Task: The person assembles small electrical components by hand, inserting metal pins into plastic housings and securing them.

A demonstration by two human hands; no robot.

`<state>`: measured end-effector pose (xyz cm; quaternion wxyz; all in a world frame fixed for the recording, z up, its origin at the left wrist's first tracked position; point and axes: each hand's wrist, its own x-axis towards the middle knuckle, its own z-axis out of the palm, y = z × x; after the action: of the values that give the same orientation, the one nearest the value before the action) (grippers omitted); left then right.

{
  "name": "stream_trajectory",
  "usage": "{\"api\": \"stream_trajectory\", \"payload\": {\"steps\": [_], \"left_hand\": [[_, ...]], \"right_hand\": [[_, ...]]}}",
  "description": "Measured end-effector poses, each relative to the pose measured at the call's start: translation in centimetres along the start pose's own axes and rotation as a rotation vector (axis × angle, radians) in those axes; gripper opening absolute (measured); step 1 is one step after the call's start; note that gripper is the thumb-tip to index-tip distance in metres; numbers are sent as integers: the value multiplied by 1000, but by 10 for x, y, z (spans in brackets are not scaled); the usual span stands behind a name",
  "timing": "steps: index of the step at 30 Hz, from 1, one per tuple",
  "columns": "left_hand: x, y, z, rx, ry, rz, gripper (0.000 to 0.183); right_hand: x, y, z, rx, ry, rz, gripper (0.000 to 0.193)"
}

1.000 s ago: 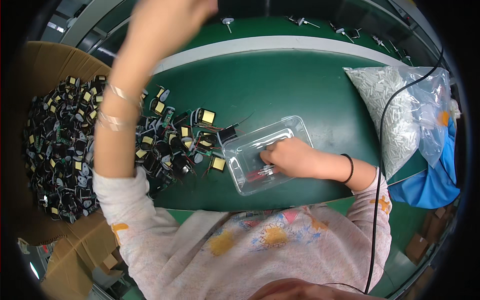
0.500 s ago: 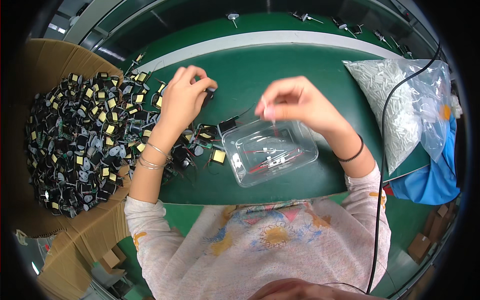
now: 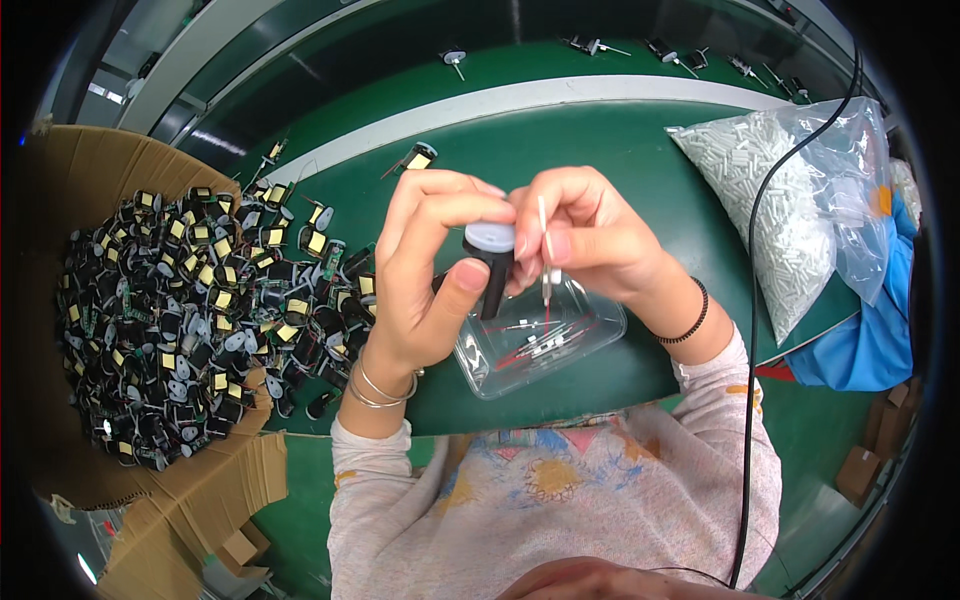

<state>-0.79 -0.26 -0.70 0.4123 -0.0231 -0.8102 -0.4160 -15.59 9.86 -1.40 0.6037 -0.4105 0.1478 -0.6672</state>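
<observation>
Fingers of the left hand (image 3: 425, 265) curl over a black part (image 3: 494, 285) capped with a pale grey disc (image 3: 490, 237), the thumb set against its near side, a hold that seems meant to brace the part while its disc faces up. Just beside it, the right hand (image 3: 585, 235) pinches a thin white strip (image 3: 545, 222) between thumb and bent first finger, gripping it partway along so that both ends show; whether the other fingers touch the black part, I cannot tell. Both hands are above the table (image 3: 655, 370), over the far side of a clear tray (image 3: 480, 370), probably so that anything dropped lands inside. In the tray lie red wires (image 3: 525, 350) with small white plugs, gathered where its raised walls would stop them scattering. To the left, similar black parts (image 3: 170, 330) heap up in a cardboard box (image 3: 90, 160) and spread onto the table toward the left arm, presumably for easy reach. A bag of short white tubes (image 3: 775, 190) rests on the right, well apart from the tray, which leaves the middle free for both hands.
</observation>
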Motion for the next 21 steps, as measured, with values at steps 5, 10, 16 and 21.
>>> {"api": "stream_trajectory", "payload": {"steps": [5,10,16,21], "left_hand": [[-6,11,11,-109,242,-228,23],[-1,13,0,-339,159,-241,36],[-6,13,0,-226,90,-230,54],[0,17,-5,-488,45,-430,33]], "right_hand": [[-2,-1,7,16,73,-30,11],[-5,-9,8,-266,140,-109,10],[-5,-16,16,-699,7,-222,11],[-10,-20,10,-336,376,-321,11]]}}
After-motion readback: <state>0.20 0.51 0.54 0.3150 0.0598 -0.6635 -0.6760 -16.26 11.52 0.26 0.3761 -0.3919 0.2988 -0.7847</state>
